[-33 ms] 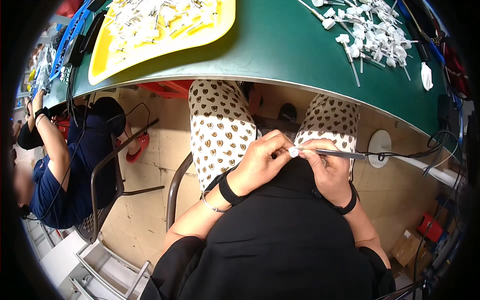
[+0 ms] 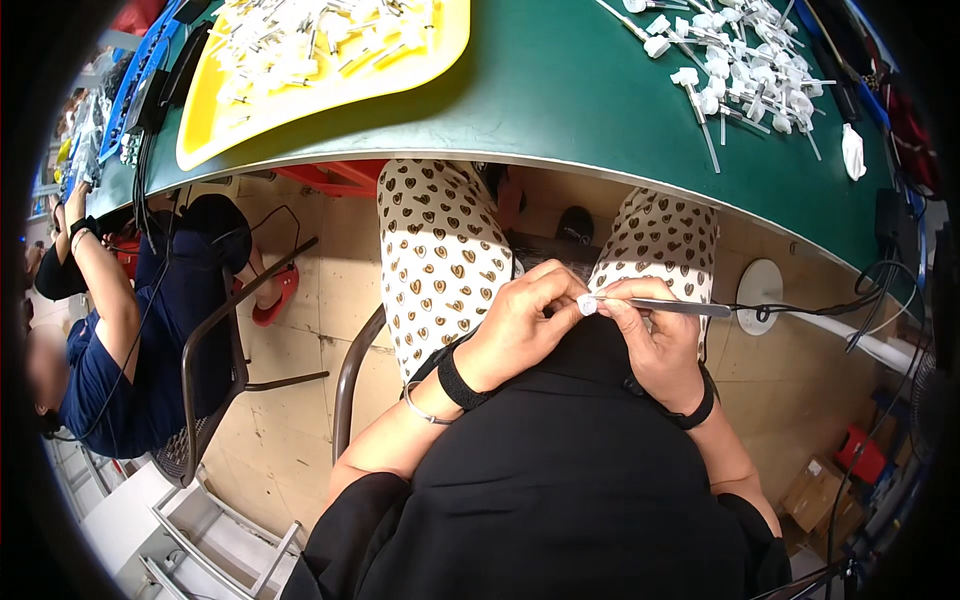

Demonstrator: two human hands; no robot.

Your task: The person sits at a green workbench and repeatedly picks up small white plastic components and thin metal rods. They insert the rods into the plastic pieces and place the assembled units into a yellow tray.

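Small white piece (image 2: pixel 587 304): held in mid-air over the wearer's lap, just off the near edge of the table (image 2: pixel 560 110). Left hand (image 2: pixel 530 320) pinches it between thumb and fingers. Right hand (image 2: pixel 658 350) grasps a slim grey tool (image 2: pixel 690 308), tweezers-like, its thin end at the piece; contact likely, not certain.

Progress, as judged: one piece in hand, work on it seemingly under way and not finished, since both hands are engaged with it. At the table's far left corner, a yellow tray (image 2: pixel 200 135) carries many white parts with thin stems (image 2: pixel 320 45). Toward the far right corner lies a loose heap of similar parts (image 2: pixel 755 80), with one white item (image 2: pixel 853 166) apart from it, near the right edge. Which group is treated and which is waiting cannot be told, so no count of what is left.

Hard to make out: the piece's detail, mostly covered by fingertips; whether it has a stem. Tray and heap are both cut off at the top of view. Co-worker (image 2: pixel 180 330) at left: handwork too small to read.
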